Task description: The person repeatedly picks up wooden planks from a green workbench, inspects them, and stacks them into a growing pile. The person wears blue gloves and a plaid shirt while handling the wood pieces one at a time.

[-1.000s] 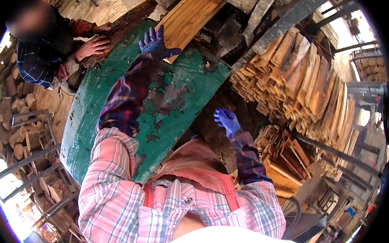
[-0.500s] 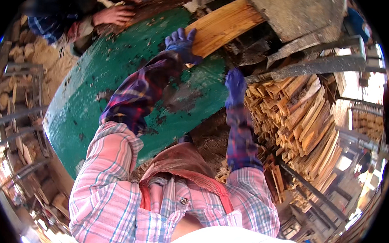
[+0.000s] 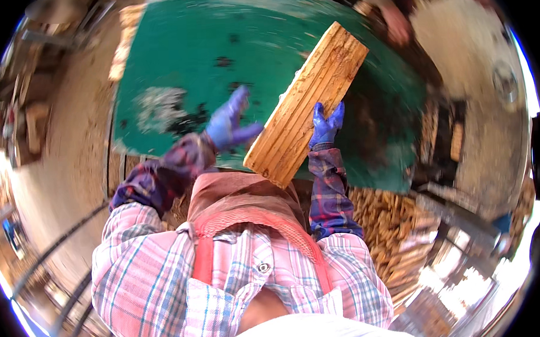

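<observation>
A stack of light-brown boards lies pressed together, tilted up to the right, above the green worktop. My right hand, in a blue-purple glove, grips the stack's right edge near its lower half. To the left of the boards my left hand, in the same kind of glove and smeared by motion, hovers with thumb and fingers apart and holds nothing. Whether the boards rest fully on the worktop, I cannot tell.
At the far right a co-worker's hand is over the worktop's edge. Beside it stands a dusty metal machine table. Cut wood pieces are piled below at the right. Curved metal bars run along the left.
My view has turned left. The boards now lie in front of me instead of at the far right edge. My left hand has come off the wood, and my right hand has taken hold.
</observation>
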`<action>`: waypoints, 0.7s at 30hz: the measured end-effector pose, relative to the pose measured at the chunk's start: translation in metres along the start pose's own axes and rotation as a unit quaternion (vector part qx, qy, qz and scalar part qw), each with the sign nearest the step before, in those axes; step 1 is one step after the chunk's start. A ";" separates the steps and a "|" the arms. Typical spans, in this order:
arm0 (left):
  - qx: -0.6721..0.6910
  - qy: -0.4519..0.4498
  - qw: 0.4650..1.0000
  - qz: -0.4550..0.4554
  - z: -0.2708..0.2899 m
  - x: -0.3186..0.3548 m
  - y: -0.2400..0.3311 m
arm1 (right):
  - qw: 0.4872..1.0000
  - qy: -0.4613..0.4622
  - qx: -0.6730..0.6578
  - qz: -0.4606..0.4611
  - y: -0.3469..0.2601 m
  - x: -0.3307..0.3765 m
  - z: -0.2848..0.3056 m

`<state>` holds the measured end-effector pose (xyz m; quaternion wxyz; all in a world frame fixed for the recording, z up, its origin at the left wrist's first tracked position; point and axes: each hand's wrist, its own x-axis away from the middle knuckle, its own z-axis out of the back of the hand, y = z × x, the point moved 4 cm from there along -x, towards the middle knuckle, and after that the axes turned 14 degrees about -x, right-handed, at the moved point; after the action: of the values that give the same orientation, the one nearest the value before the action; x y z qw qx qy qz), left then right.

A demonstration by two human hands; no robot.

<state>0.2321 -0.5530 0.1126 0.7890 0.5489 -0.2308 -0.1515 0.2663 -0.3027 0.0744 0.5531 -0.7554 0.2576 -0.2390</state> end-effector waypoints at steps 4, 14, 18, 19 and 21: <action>-0.303 0.270 0.911 0.079 0.190 -0.018 -0.050 | 0.984 -0.164 -0.013 -0.067 0.045 0.010 -0.130; 0.508 0.257 0.796 0.207 0.230 0.019 -0.150 | 0.897 -0.399 0.003 -0.189 0.121 0.094 -0.351; 0.530 0.324 0.775 0.117 0.306 0.048 -0.141 | 0.871 -0.485 0.052 -0.066 0.117 0.122 -0.441; 0.541 0.284 0.788 0.076 0.327 0.043 -0.118 | 0.847 -0.509 0.086 0.126 0.109 0.117 -0.463; 0.543 0.307 0.778 0.072 0.376 0.035 -0.110 | 0.781 -0.541 0.133 0.283 0.093 0.102 -0.514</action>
<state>0.0638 -0.9083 0.1256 0.3977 0.8854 -0.0596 0.2329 -0.0005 -0.7594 0.1340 0.7394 -0.5724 0.0837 0.3445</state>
